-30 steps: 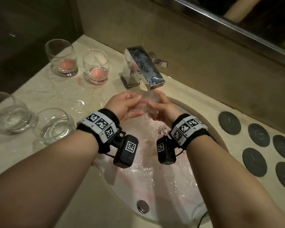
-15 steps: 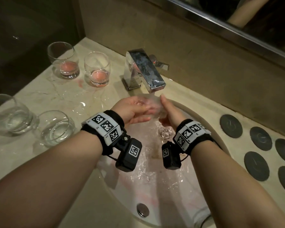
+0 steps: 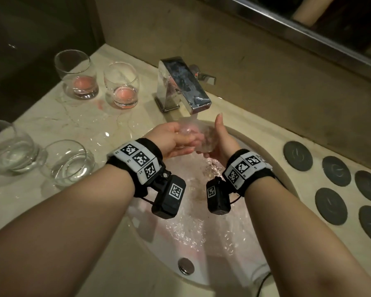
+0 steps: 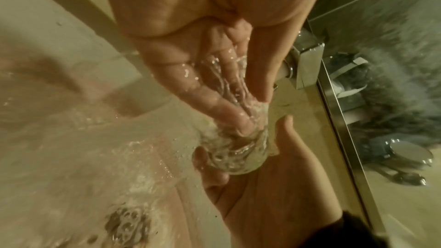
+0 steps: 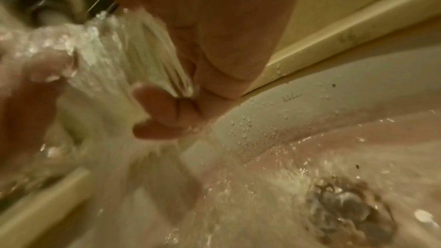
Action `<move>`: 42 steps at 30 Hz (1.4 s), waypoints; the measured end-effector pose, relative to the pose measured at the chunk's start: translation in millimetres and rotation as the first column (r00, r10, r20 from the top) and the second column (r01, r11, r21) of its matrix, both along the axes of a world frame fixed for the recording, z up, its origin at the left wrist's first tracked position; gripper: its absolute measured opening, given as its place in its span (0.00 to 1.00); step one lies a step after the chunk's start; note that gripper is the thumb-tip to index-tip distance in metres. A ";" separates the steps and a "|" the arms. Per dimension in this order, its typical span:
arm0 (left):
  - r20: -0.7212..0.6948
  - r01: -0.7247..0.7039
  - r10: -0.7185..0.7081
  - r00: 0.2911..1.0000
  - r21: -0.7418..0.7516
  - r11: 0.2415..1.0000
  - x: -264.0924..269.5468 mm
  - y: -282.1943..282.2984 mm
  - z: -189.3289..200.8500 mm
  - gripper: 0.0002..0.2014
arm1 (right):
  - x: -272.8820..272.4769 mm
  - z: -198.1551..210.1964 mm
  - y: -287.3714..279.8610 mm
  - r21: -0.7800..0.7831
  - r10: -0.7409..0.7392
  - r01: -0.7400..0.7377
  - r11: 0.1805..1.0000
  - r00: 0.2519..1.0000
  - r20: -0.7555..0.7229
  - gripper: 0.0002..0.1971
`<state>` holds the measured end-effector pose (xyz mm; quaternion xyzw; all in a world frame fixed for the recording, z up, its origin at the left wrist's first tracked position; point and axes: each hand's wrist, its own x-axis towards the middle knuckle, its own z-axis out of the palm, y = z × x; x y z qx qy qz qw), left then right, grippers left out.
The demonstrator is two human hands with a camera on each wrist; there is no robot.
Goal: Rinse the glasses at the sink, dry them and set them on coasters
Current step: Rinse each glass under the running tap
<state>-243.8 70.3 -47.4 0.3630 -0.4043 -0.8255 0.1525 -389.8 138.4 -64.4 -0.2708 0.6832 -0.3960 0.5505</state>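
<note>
A clear glass point(image 3: 204, 139) lies tilted under the water running from the chrome faucet point(image 3: 184, 86). My left hand point(image 3: 185, 139) pinches its rim, with the fingers point(image 4: 229, 118) inside the glass point(image 4: 236, 156) and the thumb outside. My right hand point(image 3: 215, 142) cups the glass from the other side, thumb pointing up. In the right wrist view its curled fingers point(image 5: 162, 112) wrap the wet glass point(image 5: 114, 67). Water spills over both hands into the white sink point(image 3: 240, 249).
Two glasses with pink liquid point(image 3: 78, 76) point(image 3: 122, 86) stand at the back left of the marble counter. Two glasses with clear water point(image 3: 11, 146) point(image 3: 68, 162) stand at the near left. Several dark round coasters point(image 3: 331, 205) lie to the right of the sink. The drain point(image 3: 186, 265) is near me.
Both hands have stayed under the stream with the glass and worked it round. My right thumb has lifted off the glass and now points straight up.
</note>
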 end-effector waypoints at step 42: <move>0.426 0.363 -0.084 0.901 -0.632 0.685 5.0 -4.1 -9.1 0.10 | -14.8 1.4 5.0 0.041 0.248 -0.250 0.967 0.899 -0.360 0.42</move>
